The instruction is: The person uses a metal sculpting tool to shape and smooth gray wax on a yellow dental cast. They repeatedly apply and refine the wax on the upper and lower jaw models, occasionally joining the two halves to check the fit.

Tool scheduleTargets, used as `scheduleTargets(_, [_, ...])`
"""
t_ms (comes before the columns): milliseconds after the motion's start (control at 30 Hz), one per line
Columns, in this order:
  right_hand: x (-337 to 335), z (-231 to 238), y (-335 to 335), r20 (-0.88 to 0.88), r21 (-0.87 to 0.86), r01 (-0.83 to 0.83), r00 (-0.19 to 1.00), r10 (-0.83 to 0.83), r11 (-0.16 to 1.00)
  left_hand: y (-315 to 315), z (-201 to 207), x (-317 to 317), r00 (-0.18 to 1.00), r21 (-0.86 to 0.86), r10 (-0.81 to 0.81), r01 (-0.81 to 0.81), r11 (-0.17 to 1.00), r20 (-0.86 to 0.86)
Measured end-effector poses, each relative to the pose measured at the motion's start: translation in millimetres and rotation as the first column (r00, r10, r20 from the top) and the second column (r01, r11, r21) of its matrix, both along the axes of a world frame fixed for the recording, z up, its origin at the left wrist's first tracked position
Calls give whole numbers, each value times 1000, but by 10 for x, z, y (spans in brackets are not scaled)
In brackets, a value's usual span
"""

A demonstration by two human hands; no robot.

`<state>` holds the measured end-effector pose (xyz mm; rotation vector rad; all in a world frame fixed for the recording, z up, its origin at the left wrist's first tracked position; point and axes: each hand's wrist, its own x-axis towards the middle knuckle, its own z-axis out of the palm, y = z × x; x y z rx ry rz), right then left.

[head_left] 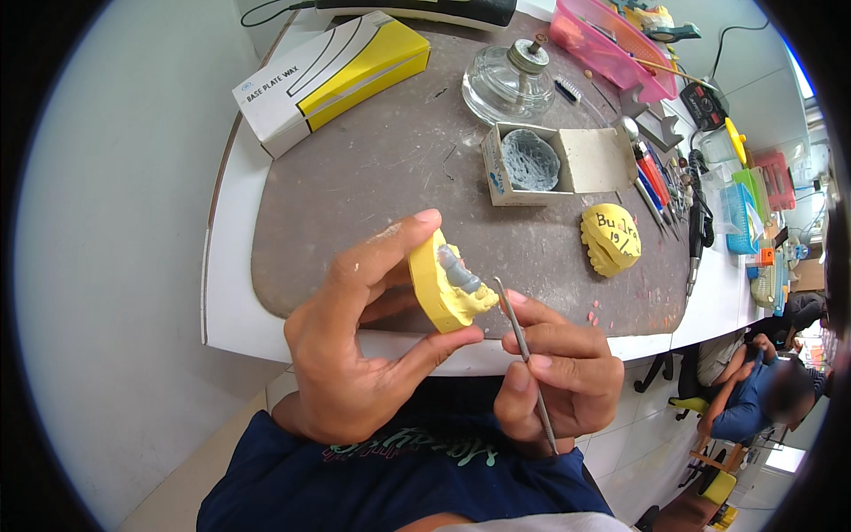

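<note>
My left hand (359, 341) grips a yellow plaster dental model (429, 285) between thumb and fingers, held up over the table's front edge. Grey-blue wax (458, 270) covers part of its row of teeth. In my right hand (567, 377) is a thin metal wax carver (523, 341), held like a pen. Its curved tip points up, close beside the right end of the model; whether they touch I cannot tell. A second yellow dental model (612, 239) with handwriting lies on the table to the right.
On the brown table mat (372, 195) stand an open small box (532, 164) of grey wax, a glass spirit burner (510, 84) and a yellow-white carton (332, 84). Pens and tools (653, 186) lie at the right, below a pink basket (612, 53). Another person (762, 395) sits far right.
</note>
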<state>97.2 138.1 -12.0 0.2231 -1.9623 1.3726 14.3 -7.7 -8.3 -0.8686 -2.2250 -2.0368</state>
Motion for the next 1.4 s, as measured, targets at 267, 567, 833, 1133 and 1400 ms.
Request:
scheduleTargets(267, [-14,29,4,17,42,-13,1000,12,999,19,-89,-14,997,34,9,-7,999,-83])
scheduleTargets(567, [-17,-7,18,1,55,-17,1000,17,998,11,-114,-29,993,21,-2,4,1000,-118])
scheduleTargets(833, [-24,-19,44,-9,161,-4,1000,5,987,11,-124,-35,991,28,4,0,1000,-137])
scheduleTargets(1133, [-11,-23,-2,-13,104,42,999,-41,994,-1,-107,-23,991,11,8,-7,1000,-136])
scheduleTargets(1400, [13,18,14,6,-80,59,998,-58,995,-21,-40,-16,992,-30,-4,0,1000,-126])
